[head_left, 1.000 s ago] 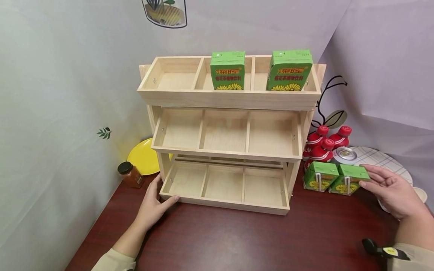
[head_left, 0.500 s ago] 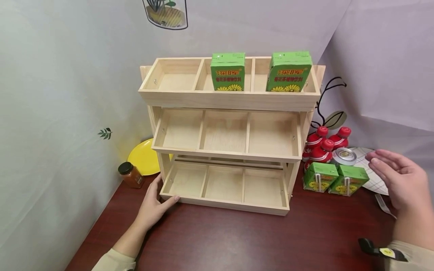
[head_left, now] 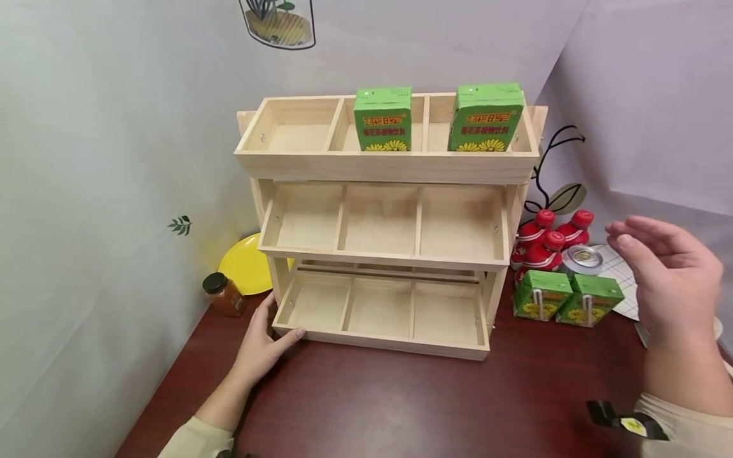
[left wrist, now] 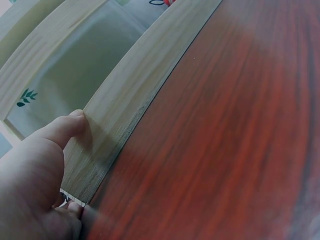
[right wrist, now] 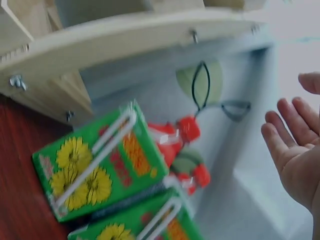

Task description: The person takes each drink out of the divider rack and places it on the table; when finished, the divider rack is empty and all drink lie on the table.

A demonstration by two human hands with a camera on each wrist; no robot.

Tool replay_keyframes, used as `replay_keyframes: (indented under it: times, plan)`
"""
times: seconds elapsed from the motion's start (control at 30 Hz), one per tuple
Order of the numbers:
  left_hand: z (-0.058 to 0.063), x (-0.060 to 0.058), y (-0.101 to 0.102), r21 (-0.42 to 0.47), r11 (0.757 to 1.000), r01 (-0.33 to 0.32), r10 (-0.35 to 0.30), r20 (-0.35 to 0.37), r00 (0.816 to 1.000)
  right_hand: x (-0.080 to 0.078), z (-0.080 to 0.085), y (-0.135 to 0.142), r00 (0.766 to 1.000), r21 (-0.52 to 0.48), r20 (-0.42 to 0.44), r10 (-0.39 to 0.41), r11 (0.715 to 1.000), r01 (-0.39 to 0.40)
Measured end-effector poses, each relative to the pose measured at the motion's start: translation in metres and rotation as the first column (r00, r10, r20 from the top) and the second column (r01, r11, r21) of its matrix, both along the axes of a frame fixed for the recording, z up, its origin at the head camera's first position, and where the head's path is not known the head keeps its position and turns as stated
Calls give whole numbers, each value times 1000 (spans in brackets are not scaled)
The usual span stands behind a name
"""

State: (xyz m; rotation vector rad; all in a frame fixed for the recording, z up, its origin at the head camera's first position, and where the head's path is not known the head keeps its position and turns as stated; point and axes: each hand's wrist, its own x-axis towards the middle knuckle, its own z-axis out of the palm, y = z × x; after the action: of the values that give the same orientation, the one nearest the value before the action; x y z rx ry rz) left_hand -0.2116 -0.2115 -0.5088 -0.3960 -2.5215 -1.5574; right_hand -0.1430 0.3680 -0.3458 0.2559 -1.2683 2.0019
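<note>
My left hand grips the bottom left corner of a three-tier wooden display rack. In the left wrist view its thumb presses the front board, while the other fingers are mostly hidden round the end. Two green drink cartons stand in the top tier, one carton in the middle compartment and another carton in the right one. My right hand hovers with nothing in it, right of and above two more green cartons with straws, a left carton and a right carton, standing side by side on the table.
Behind the right-hand cartons stand several red-capped bottles and a can, near a checked white plate. Left of the rack are a dark-lidded jar and a yellow plate. Hanging cloth surrounds the table.
My right hand has left the right carton on the table, moving first right, then up. Its fingers hold nothing. My left hand stays on the rack's corner.
</note>
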Motion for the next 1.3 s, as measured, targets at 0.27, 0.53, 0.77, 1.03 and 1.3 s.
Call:
replay_keyframes:
  times: [0.27,0.53,0.77,1.03,1.3]
  plan:
    - [2,1,-2,-6,1000,1,-1,-1,1000,-7,42,-36,993,276,-119,-15,960,47]
    - [13,7,3,-13,1000,-7,7,3,1000,-22,95,-84,971,357,-238,12,931,75]
    - [17,11,7,11,1000,20,-20,-17,1000,-27,128,-116,964,558,-253,-85,801,217]
    - [0,0,-1,-12,1000,16,-17,-34,999,-47,143,-125,967,757,-192,-166,603,254]
    - [0,0,0,3,1000,19,-19,-25,1000,-59,150,-130,970,794,-128,-208,564,226]
